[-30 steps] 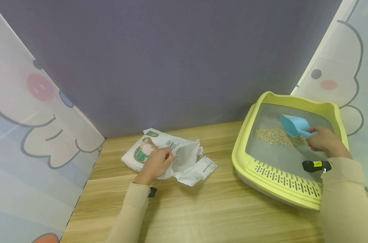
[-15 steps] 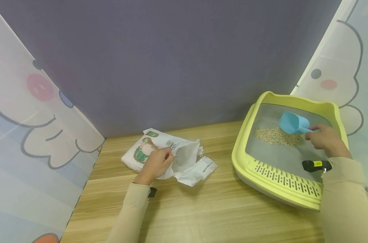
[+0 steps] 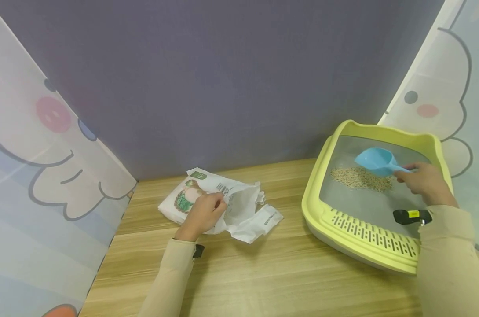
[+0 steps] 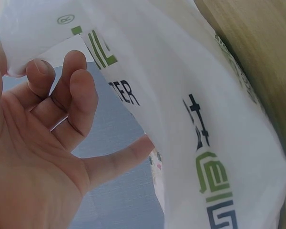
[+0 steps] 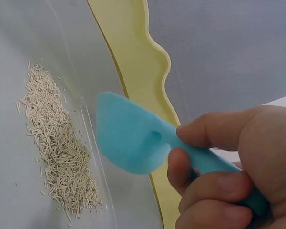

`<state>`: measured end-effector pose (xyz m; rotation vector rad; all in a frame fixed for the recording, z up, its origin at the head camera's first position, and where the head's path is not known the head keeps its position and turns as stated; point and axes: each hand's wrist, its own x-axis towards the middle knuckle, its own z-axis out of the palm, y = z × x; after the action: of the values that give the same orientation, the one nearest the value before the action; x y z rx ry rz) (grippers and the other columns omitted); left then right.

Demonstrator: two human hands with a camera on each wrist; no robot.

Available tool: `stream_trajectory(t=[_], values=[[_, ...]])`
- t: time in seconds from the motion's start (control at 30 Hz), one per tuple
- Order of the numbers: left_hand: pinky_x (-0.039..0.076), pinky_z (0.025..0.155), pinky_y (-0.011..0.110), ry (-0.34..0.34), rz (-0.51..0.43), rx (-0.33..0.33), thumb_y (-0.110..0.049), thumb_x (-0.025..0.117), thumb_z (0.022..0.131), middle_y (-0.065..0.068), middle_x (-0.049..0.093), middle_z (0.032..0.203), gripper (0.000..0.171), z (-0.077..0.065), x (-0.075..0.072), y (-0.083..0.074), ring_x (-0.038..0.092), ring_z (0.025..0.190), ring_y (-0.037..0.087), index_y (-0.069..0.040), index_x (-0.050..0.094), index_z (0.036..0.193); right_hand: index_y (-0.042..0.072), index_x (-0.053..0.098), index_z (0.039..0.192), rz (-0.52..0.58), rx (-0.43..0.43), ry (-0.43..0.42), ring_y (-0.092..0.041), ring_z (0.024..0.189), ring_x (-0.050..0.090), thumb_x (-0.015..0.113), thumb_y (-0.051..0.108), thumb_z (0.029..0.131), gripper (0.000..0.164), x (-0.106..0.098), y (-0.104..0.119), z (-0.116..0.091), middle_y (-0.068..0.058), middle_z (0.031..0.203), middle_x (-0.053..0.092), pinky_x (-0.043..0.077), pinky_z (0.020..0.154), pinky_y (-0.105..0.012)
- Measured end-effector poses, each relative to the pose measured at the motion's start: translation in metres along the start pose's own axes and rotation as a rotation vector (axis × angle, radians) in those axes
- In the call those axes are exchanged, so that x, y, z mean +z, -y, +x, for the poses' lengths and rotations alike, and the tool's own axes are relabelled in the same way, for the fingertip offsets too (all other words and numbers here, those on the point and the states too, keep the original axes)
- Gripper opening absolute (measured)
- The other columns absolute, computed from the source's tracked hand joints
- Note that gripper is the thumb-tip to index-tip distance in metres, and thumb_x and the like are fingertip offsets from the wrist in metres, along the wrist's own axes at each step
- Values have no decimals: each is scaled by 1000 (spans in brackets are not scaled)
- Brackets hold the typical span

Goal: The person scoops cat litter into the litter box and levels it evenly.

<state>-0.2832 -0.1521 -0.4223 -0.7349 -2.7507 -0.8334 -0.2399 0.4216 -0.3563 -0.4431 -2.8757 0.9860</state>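
My right hand grips the handle of a light blue litter scoop, its fingers curled round it in the right wrist view. The scoop's bowl faces upward over the litter box, with no litter showing in it. Below it, a small heap of pale litter pellets lies on the grey floor of the box. At the left, my left hand pinches the edge of a torn white litter bag lying on its side. In the left wrist view, the bag shows green and black print, and one finger reaches against it.
A wooden table carries the bag and the box. Behind it rises a grey-purple panel, with cartoon-printed panels on both sides. The box has a raised yellow rim and a slotted front ledge.
The scoop has turned from tipped sideways to bowl upward and shifted slightly left, as my right hand rolled. My left hand and the bag have stayed put, and the pellet heap looks the same.
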Motion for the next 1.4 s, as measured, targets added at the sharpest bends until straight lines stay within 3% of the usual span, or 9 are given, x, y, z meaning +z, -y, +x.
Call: stream_trajectory(t=[0.17, 0.4, 0.6, 0.67, 0.8, 0.9, 1.13, 1.27, 1.4], values=[[32, 54, 25, 11, -6, -7, -16, 50, 93, -7, 39, 59, 26, 0, -1, -1, 34, 53, 7, -18, 44, 68, -14, 49, 131, 20, -18, -29, -11, 68, 50, 50, 43, 103, 63, -1, 0, 1, 17, 77, 63, 43, 60, -32], [29, 54, 24, 16, 13, 4, -17, 50, 95, -8, 36, 59, 29, 0, -2, -2, 29, 53, 7, -18, 40, 67, -8, 57, 130, 122, -26, -179, -4, 63, 49, 57, 46, 100, 62, -1, 14, -2, 30, 68, 54, 42, 57, -30], [30, 53, 24, 12, 21, 5, -17, 50, 95, -7, 36, 58, 29, 1, -3, -2, 30, 52, 7, -19, 40, 67, 26, 56, 122, 205, -27, -206, 1, 76, 51, 67, 51, 94, 40, -1, 41, -16, 36, 80, 51, 47, 62, -25], [30, 53, 24, 13, 19, 5, -17, 50, 95, -7, 37, 58, 29, 1, -3, -2, 30, 52, 7, -18, 41, 67, 27, 57, 121, 194, -58, -201, 2, 81, 52, 68, 51, 93, 39, 1, 53, -23, 38, 84, 49, 47, 65, -25], [31, 54, 25, 15, 17, 1, -18, 50, 94, -7, 38, 59, 28, 1, -4, -3, 31, 53, 8, -18, 42, 68, 15, 62, 128, 125, -153, -204, -2, 85, 53, 71, 47, 92, 49, 8, 79, -39, 40, 88, 49, 45, 65, -28], [31, 54, 25, 13, 17, -2, -18, 51, 94, -7, 38, 59, 28, 0, -5, -4, 33, 53, 9, -18, 43, 68, 15, 66, 126, 75, -225, -179, -9, 83, 52, 73, 47, 91, 48, 15, 97, -52, 34, 87, 55, 43, 63, -31], [32, 54, 25, -2, 14, 1, -16, 49, 95, -7, 38, 59, 28, 1, -6, -5, 33, 53, 8, -18, 43, 67, 17, 74, 119, -36, -427, -57, -12, 75, 53, 77, 37, 90, 36, 36, 129, -75, 1, 93, 71, 41, 63, -28], [32, 54, 25, -3, 12, 6, -16, 48, 95, -6, 39, 59, 28, 2, -5, -6, 33, 53, 7, -18, 44, 68, 17, 77, 114, -86, -540, 11, -13, 75, 52, 78, 33, 89, 29, 51, 139, -82, -1, 91, 71, 42, 66, -27], [32, 54, 25, 2, 13, 6, -16, 48, 95, -6, 39, 59, 28, 2, -4, -7, 34, 53, 7, -18, 44, 68, 17, 78, 110, -54, -604, 152, -8, 68, 50, 75, 29, 92, 22, 68, 147, -88, 5, 80, 67, 44, 62, -25]])
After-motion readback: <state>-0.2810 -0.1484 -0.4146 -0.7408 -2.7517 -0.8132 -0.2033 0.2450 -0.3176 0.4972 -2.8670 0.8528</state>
